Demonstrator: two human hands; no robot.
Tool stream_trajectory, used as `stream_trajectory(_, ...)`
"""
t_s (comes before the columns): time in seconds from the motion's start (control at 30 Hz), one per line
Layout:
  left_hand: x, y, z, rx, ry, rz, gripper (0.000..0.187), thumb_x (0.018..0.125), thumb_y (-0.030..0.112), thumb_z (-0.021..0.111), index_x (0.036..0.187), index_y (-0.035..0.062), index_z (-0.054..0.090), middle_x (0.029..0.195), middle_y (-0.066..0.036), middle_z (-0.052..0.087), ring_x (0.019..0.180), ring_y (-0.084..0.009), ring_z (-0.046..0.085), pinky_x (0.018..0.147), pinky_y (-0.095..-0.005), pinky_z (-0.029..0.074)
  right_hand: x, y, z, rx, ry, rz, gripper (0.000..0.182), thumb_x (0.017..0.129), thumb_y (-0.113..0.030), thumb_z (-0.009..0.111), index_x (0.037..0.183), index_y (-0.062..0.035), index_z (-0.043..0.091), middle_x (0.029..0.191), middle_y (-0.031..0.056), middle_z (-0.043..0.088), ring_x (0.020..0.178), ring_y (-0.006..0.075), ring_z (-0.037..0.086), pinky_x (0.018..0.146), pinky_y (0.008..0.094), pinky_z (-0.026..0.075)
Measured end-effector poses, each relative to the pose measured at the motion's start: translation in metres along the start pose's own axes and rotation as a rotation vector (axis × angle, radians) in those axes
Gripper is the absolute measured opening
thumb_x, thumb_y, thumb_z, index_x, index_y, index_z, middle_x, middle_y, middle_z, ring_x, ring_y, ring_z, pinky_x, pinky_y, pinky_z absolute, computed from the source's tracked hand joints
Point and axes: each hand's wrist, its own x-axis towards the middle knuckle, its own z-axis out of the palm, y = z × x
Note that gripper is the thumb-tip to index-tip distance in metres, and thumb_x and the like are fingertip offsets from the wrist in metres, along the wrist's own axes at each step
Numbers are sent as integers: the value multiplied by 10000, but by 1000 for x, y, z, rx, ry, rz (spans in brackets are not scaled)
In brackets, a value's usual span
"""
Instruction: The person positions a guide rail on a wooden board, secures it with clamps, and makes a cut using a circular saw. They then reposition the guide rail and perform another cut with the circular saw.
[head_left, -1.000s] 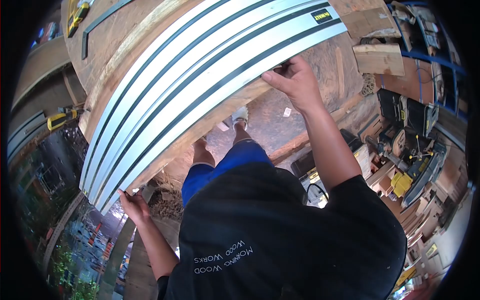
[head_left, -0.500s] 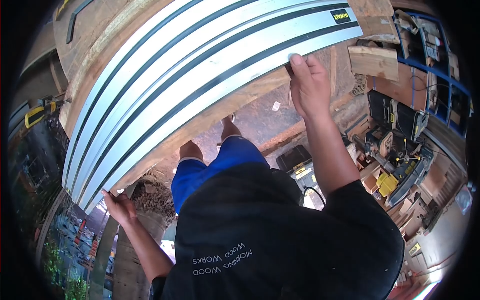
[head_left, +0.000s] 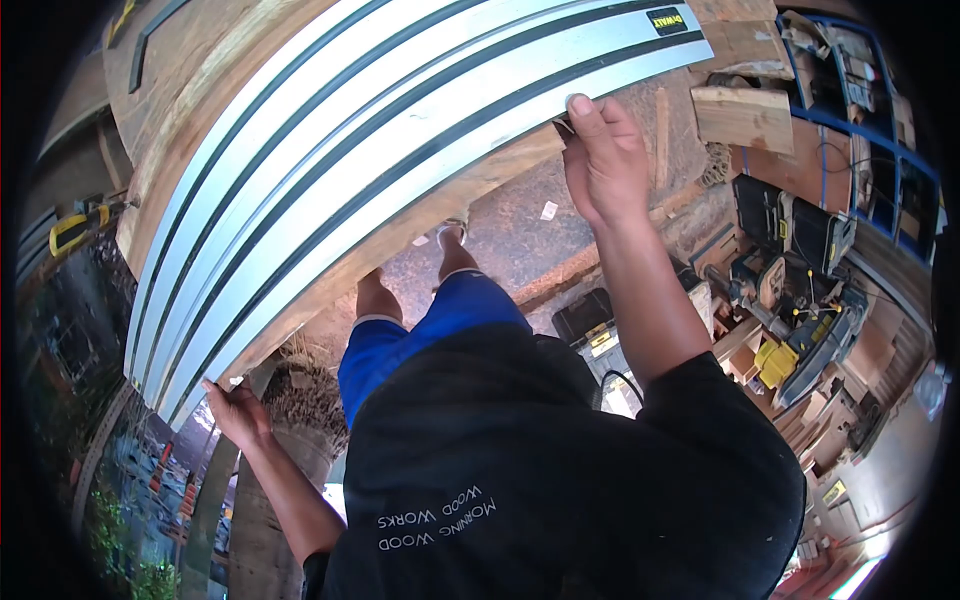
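A long silver guide rail (head_left: pixel 400 125) with black strips and a DeWalt label lies on a thick wooden slab (head_left: pixel 330 290). The camera's wide lens makes the rail look curved. My right hand (head_left: pixel 607 160) grips the rail's near edge toward its right end, thumb on top and fingers below. At the rail's left end my left hand (head_left: pixel 238 412) pinches the same edge, its fingers partly hidden beneath. Some of the far side of the rail runs out of view at the top.
Power tools (head_left: pixel 790 330) and an open black case (head_left: pixel 790 225) stand at the right, near a blue shelf rack (head_left: pixel 860 130). A wood offcut (head_left: pixel 742 117) lies past the rail's right end. A yellow and black tool (head_left: pixel 78 230) is at the left.
The labelled right end of the rail has shifted slightly left and up in view, my right hand moving with it. My left hand stays almost where it was.
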Motion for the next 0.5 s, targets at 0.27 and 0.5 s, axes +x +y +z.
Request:
stream_trajectory(0.27, 5, -2, -7, 35, 20, 1, 444, 970, 348, 485, 1162, -52, 507, 1191, -181, 570, 1110, -275, 552, 967, -432, 444, 0, 4, 1, 15, 21, -23, 246, 896, -254, 651, 785, -48, 577, 765, 25, 583, 728, 104, 533, 744, 295, 460)
stream_trajectory(0.5, 10, -3, -9, 38, 32, -15, 469, 969, 342, 485, 1168, -83, 497, 1193, -200, 566, 1106, -288, 560, 987, -452, 442, 1, 8, 2, -49, 22, -63, 279, 898, -282, 648, 773, -44, 573, 705, 7, 554, 679, 75, 498, 661, 246, 446)
